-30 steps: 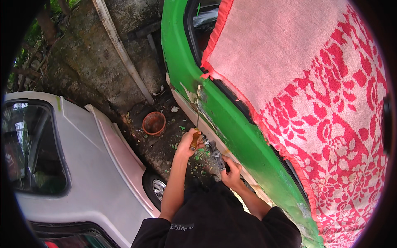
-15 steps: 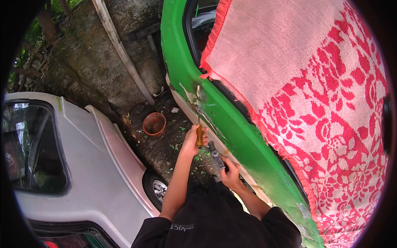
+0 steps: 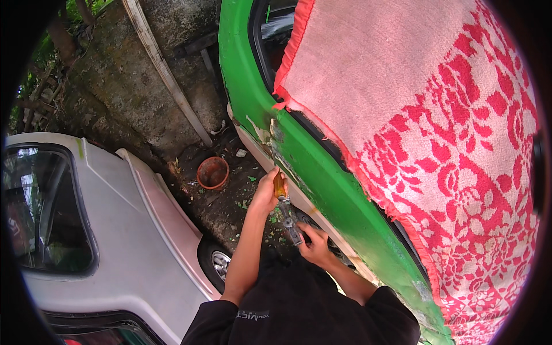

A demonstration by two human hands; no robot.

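Note:
My left hand (image 3: 265, 194) is closed round the amber handle of a screwdriver (image 3: 279, 186). Its thin blade is hard to make out against the lower edge of a green car body (image 3: 339, 198). Above that hand, the paint is chipped and bare patches (image 3: 276, 131) show. My right hand (image 3: 315, 246) grips a hammer (image 3: 292, 230) with a dark grey metal head. The head is at the butt end of the screwdriver handle and appears to touch it. Fingers cover most of the hammer's handle.
A red-and-pink floral towel (image 3: 437, 144) drapes over the green car. On the left stands a silver car (image 3: 132, 230). Between them, a terracotta pot (image 3: 213, 173) sits on dark ground strewn with green paint flakes. A long pole (image 3: 167, 75) leans by the wall.
The hammer head has swung from beside the screwdriver to its butt end, and my right hand has shifted slightly left and down. The screwdriver handle now tilts a little differently.

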